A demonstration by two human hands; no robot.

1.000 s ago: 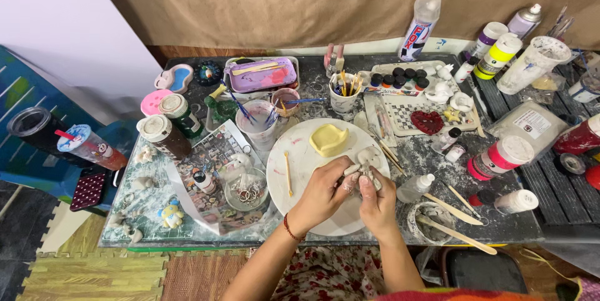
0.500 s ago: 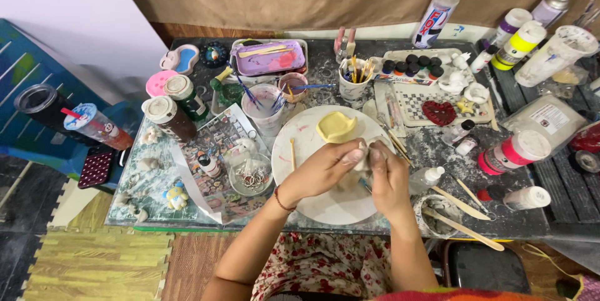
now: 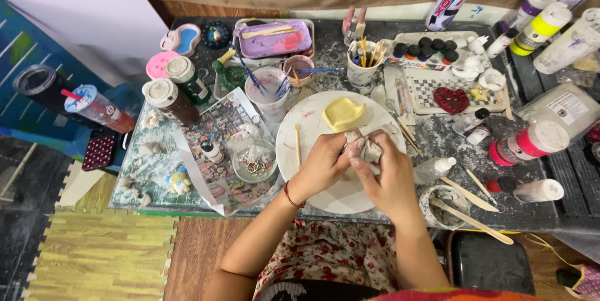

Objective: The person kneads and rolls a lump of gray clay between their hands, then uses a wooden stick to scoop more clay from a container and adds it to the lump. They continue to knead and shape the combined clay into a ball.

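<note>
While pressed between both hands: pale clay lump (image 3: 364,146).
Left hand (image 3: 324,165), right hand (image 3: 389,173) clamped round it, over white plate (image 3: 300,127), equally near.

Head camera looks steeply down, near, over the cluttered table (image 3: 437,145).

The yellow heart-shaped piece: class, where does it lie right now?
In the head view, the yellow heart-shaped piece lies on the far part of the round white plate, just beyond both hands, near the white brush cup.
</note>
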